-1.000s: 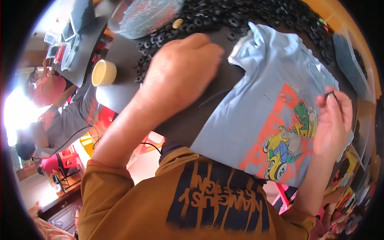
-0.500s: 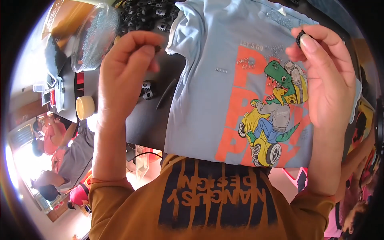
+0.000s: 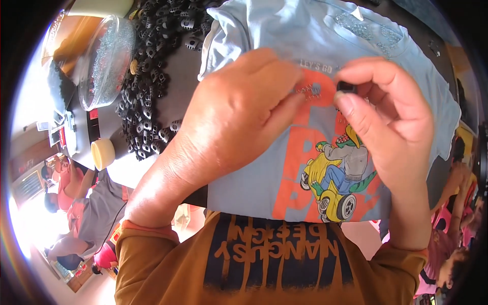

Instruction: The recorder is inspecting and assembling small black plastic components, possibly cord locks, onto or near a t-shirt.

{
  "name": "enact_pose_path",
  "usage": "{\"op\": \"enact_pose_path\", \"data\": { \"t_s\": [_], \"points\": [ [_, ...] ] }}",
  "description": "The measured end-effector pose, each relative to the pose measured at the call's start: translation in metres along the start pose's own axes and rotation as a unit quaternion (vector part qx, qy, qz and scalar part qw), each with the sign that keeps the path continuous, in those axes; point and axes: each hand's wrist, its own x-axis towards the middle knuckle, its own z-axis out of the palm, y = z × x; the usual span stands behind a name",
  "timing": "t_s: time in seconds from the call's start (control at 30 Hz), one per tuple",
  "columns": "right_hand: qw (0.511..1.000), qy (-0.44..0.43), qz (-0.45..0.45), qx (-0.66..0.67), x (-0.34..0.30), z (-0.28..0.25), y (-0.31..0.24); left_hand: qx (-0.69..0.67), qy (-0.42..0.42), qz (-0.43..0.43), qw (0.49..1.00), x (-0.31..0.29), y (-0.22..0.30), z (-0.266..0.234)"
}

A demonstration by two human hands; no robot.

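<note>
A light-blue T-shirt (image 3: 244, 188) with orange lettering and a cartoon dinosaur lies flat before me. Over its left part reaches my left hand (image 3: 234, 112), thumb and finger apart, their tips smeared by motion. By those tips, tiny shiny coil-like pieces (image 3: 311, 91) lie on the print; I see nothing held there. My right hand (image 3: 391, 107) pinches a small black plastic piece (image 3: 347, 87) between thumb and fingers, above the shirt's right side. More tiny shiny pieces (image 3: 358, 28) are gathered near the shirt's neck.
Left of the shirt spreads a heap of small black plastic parts (image 3: 147, 96) with holes in them. Beyond it stands a clear round tub (image 3: 91, 96) of shiny bits. A pale yellow cup (image 3: 103, 154) sits at the dark table's left edge. Other people (image 3: 94, 208) are at both sides.
My left hand has moved right, from beside the shirt to over its print. The right hand has come lower and leftward with the black piece. My view has shifted, showing more of the black heap.
</note>
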Motion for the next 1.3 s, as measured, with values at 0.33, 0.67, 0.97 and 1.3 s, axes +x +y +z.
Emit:
{"op": "enact_pose_path", "data": {
  "t_s": [0.33, 0.67, 0.97, 1.3],
  "points": [
    [0.989, -0.028, 0.005, -0.147, 0.001, 0.004, 0.000, 0.025, 0.030, 0.037, 0.999, 0.001, -0.013, 0.008],
    [0.999, -0.034, 0.033, -0.018, 0.001, 0.002, -0.005, -0.069, 0.078, 0.085, 0.991, 0.000, 0.001, 0.001],
    [0.976, -0.059, -0.072, -0.199, -0.003, 0.004, -0.006, -0.161, 0.026, 0.051, 0.985, -0.002, -0.004, -0.001],
    [0.955, -0.089, -0.129, -0.250, -0.002, 0.007, -0.009, -0.241, -0.036, -0.031, 0.969, -0.004, 0.000, -0.002]
  ]
}}
